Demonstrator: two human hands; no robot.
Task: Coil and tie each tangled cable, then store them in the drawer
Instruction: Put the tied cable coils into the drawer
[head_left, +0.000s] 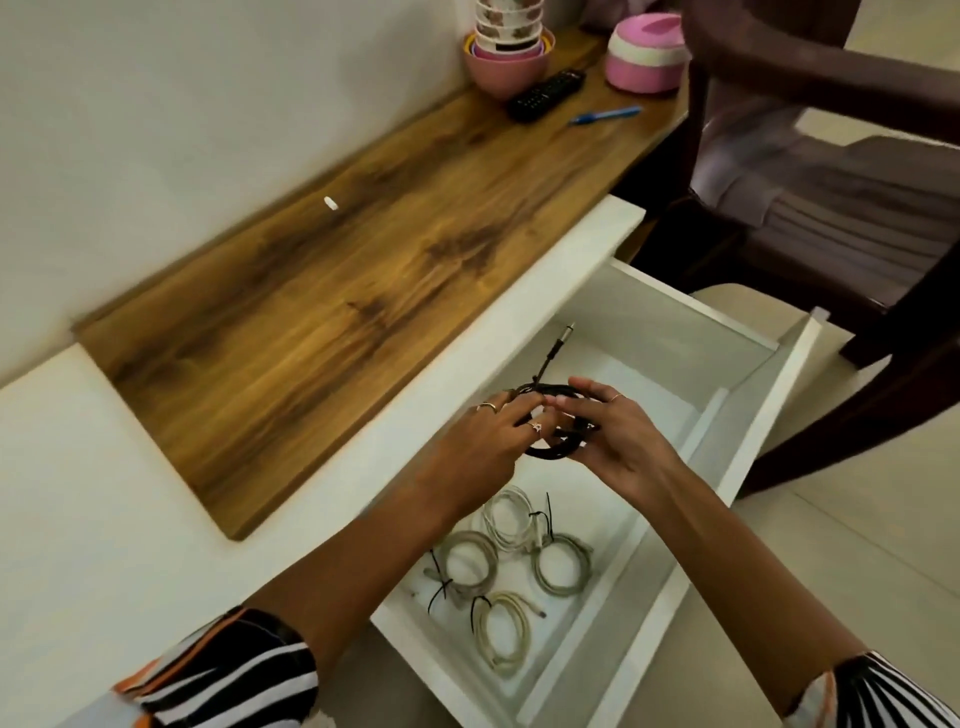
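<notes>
Both hands hold a coiled black cable (551, 451) above the open white drawer (691, 457). My left hand (488, 441) pinches the coil's near-left side, and my right hand (613, 436) curls round its right side. The cable's metal plug (563, 335) sticks up and away from the coil. Several pale grey and white coiled cables (511, 566) lie on the drawer's bottom below my arms, each bound with a thin black tie.
A wooden board (332, 291) covers the white counter (78, 509) to the left. At its far end stand stacked pink bowls (506, 57), a black remote (545, 96), a blue pen (605, 115) and a pink container (647, 52). A dark wooden chair (831, 171) stands right of the drawer.
</notes>
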